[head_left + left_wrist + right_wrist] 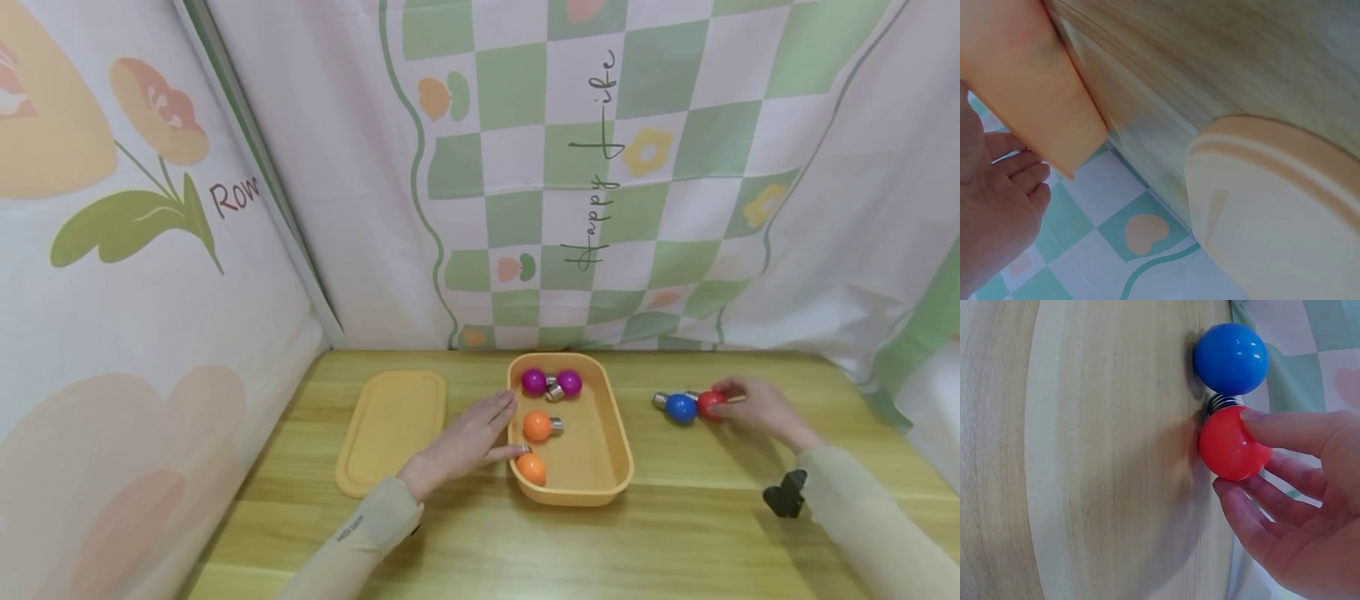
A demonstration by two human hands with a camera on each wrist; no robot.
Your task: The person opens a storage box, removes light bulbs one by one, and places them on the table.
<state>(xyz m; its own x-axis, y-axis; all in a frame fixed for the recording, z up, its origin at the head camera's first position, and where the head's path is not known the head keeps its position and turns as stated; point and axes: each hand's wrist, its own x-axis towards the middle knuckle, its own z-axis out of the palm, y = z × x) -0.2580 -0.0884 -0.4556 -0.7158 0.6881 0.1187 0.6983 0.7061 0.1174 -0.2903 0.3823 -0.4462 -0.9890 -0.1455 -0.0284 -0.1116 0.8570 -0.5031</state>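
Observation:
In the head view my right hand (761,410) holds a red light bulb (711,404), which lies against a blue light bulb (681,409) on the table. The right wrist view shows the thumb on one side of the red bulb (1235,444) and fingertips on the other; its metal screw base points toward the blue bulb (1231,359). My left hand (468,433) rests against the left side of an orange-yellow plastic box (618,433), fingers extended. Inside the box lie two purple bulbs (533,382) at the far end and two orange bulbs (537,426) nearer me.
A matching yellow lid (397,425) lies flat on the wooden table (480,550), left of the box. A black object (785,495) shows at the right sleeve cuff. Behind the table hangs a green-and-white checked curtain (585,208); printed fabric (150,333) stands at the left.

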